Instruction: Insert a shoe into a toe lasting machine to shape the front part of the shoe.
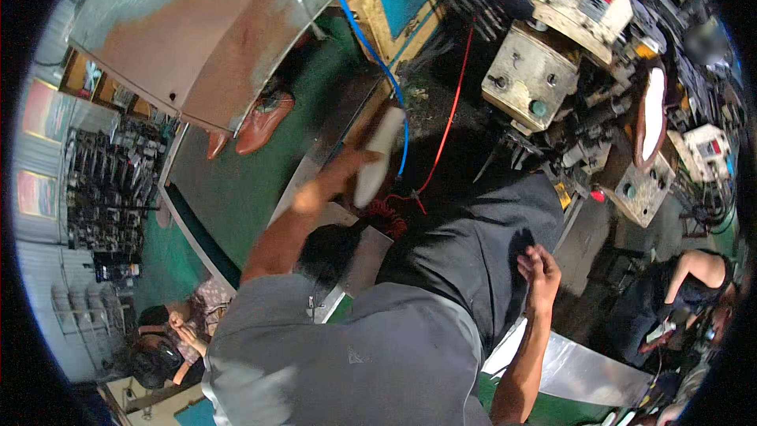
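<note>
My left hand (pixel 327 181) reaches forward, blurred by motion. Its fingers grip the edge of a shoe (pixel 380 154) with a pale sole facing me and a brown side; the shoe is smeared too. A blue hose (pixel 399 99) hangs beside the shoe's far end. My right hand (pixel 541 274) hovers beside my dark-trousered leg, fingers loosely bent and apart, holding nothing. Further right, a second shoe (pixel 653 118) with a white sole and dark red-brown upper stands upright at a machine.
A worn metal control box (pixel 530 75) with knobs and a green button sits ahead right. A red hose (pixel 457 102) runs down to a coiled red hose (pixel 386 219). Brown leather shoes (pixel 265 122) show below a metal panel (pixel 197 47). Other people (pixel 682 292) work at either side.
</note>
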Demonstrator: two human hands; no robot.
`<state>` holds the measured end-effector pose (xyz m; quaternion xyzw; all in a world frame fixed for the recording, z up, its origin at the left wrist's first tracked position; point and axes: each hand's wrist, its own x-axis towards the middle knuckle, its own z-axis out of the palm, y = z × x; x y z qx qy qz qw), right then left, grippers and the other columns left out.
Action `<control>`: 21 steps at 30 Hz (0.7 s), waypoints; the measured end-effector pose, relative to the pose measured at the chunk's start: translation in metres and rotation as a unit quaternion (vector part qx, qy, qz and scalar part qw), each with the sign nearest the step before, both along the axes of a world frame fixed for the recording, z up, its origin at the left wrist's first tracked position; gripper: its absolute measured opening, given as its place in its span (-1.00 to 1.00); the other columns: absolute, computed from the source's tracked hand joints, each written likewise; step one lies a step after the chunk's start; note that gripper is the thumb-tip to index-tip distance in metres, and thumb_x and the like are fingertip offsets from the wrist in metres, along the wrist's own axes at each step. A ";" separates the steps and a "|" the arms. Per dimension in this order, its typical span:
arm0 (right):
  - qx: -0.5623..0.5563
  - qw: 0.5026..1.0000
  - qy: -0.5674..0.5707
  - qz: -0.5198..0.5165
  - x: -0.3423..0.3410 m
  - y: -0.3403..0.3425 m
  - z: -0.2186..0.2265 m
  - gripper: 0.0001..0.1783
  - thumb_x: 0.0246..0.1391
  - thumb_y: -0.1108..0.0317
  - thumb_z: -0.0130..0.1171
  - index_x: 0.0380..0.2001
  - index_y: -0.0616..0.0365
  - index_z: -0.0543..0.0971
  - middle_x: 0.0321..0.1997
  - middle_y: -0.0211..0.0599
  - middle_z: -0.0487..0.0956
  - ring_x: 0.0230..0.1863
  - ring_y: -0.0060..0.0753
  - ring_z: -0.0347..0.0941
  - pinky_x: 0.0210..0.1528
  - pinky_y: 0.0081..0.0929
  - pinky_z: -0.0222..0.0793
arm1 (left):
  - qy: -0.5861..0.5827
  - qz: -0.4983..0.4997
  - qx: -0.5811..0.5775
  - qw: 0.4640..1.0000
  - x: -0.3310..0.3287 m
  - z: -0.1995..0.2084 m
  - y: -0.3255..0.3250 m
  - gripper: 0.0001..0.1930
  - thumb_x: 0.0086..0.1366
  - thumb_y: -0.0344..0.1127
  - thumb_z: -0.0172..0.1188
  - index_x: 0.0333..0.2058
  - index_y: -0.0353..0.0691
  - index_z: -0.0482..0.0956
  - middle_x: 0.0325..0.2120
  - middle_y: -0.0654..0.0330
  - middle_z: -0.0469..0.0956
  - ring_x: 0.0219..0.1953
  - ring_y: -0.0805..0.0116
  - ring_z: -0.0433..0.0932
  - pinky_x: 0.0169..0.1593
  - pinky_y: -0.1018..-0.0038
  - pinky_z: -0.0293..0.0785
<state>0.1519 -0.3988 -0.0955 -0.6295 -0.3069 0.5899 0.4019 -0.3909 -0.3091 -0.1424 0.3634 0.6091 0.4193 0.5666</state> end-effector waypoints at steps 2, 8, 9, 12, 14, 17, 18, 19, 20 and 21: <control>-0.013 1.000 -0.009 -0.025 0.020 -0.018 -0.022 -0.47 0.50 0.21 0.27 0.29 0.46 0.54 0.19 0.01 0.68 0.03 -0.20 0.74 0.14 -0.25 0.68 | 0.373 0.053 -0.002 0.926 -0.069 -0.004 -0.009 0.03 0.27 -0.15 0.50 0.63 -0.03 0.13 0.49 -0.09 0.37 0.42 -0.03 0.46 0.39 0.07 0.48; -0.050 0.993 0.025 -0.103 0.060 -0.035 -0.041 -0.52 0.50 0.16 0.27 0.27 0.28 0.55 0.18 -0.07 0.69 0.01 -0.15 0.72 0.12 -0.20 0.67 | 0.660 -0.036 -0.182 0.728 -0.171 -0.048 -0.056 0.03 0.33 -0.18 0.41 0.65 0.49 0.01 0.69 -0.20 -0.36 0.53 -0.46 0.23 0.40 -0.18 0.45; -0.052 0.992 0.012 -0.112 0.066 -0.043 -0.036 -0.52 0.50 0.16 0.27 0.27 0.28 0.55 0.18 -0.07 0.69 0.01 -0.15 0.72 0.12 -0.20 0.67 | 0.694 -0.063 -0.156 0.700 -0.169 -0.060 -0.059 -0.02 0.37 -0.17 0.36 0.63 0.57 0.02 0.68 -0.21 -0.40 0.50 -0.49 0.25 0.35 -0.24 0.48; -0.066 0.992 -0.012 -0.105 0.048 -0.022 -0.018 -0.54 0.48 0.18 0.30 0.22 0.32 0.59 0.09 -0.07 0.72 -0.05 -0.19 0.75 -0.01 -0.27 0.73 | 0.749 -0.069 -0.109 0.650 -0.250 -0.106 -0.076 -0.10 0.46 -0.26 0.23 0.61 0.68 0.04 0.66 -0.19 -0.25 0.41 -0.46 0.35 0.14 -0.23 0.65; -0.040 0.999 0.009 -0.021 0.035 0.003 -0.030 -0.52 0.49 0.18 0.28 0.24 0.35 0.58 0.09 -0.07 0.72 -0.04 -0.20 0.75 -0.01 -0.29 0.73 | 0.994 0.068 -0.048 0.072 -0.335 -0.114 -0.109 -0.24 0.59 -0.24 0.10 0.66 0.22 0.03 0.15 -0.08 0.51 -0.21 0.04 0.61 -0.20 0.12 0.65; -0.030 0.992 -0.105 -0.056 0.038 -0.014 0.041 -0.51 0.49 0.21 0.24 0.26 0.39 0.59 0.07 -0.03 0.73 -0.02 -0.25 0.75 0.07 -0.32 0.72 | 0.851 0.102 0.013 -0.514 -0.312 -0.152 -0.004 -0.45 0.68 -0.14 0.01 0.54 -0.12 0.31 -0.24 0.09 0.57 -0.42 0.20 0.43 -0.25 0.15 0.55; -0.015 0.993 -0.095 -0.070 0.058 -0.028 0.032 -0.53 0.49 0.24 0.24 0.25 0.41 0.60 0.09 -0.03 0.73 0.00 -0.23 0.75 0.09 -0.32 0.72 | 0.826 0.093 0.064 -0.552 -0.306 -0.157 -0.084 -0.46 0.68 -0.15 0.01 0.52 -0.14 0.33 -0.24 0.08 0.57 -0.41 0.20 0.44 -0.26 0.16 0.55; -0.019 0.989 -0.108 -0.104 0.070 -0.046 0.039 -0.51 0.49 0.26 0.24 0.28 0.43 0.58 0.10 -0.05 0.73 0.02 -0.25 0.75 0.09 -0.30 0.73 | 0.796 0.100 0.124 -0.583 -0.294 -0.166 -0.122 -0.47 0.68 -0.16 0.01 0.50 -0.16 0.34 -0.25 0.08 0.57 -0.40 0.21 0.45 -0.27 0.16 0.54; -0.015 0.984 -0.111 -0.140 0.094 -0.070 0.025 -0.51 0.49 0.27 0.24 0.28 0.45 0.57 0.11 -0.06 0.73 0.04 -0.27 0.75 0.11 -0.35 0.71 | 0.796 0.147 0.189 -0.556 -0.329 -0.131 -0.186 -0.47 0.68 -0.16 0.01 0.50 -0.16 0.34 -0.25 0.08 0.57 -0.40 0.21 0.45 -0.27 0.16 0.54; -0.024 0.975 -0.146 -0.166 0.110 -0.102 0.026 -0.52 0.48 0.29 0.23 0.29 0.43 0.58 0.10 -0.10 0.74 0.08 -0.29 0.73 0.14 -0.43 0.66 | 0.720 0.170 0.245 -0.627 -0.344 -0.103 -0.209 -0.49 0.67 -0.17 0.01 0.48 -0.20 0.37 -0.26 0.07 0.57 -0.38 0.22 0.47 -0.28 0.17 0.52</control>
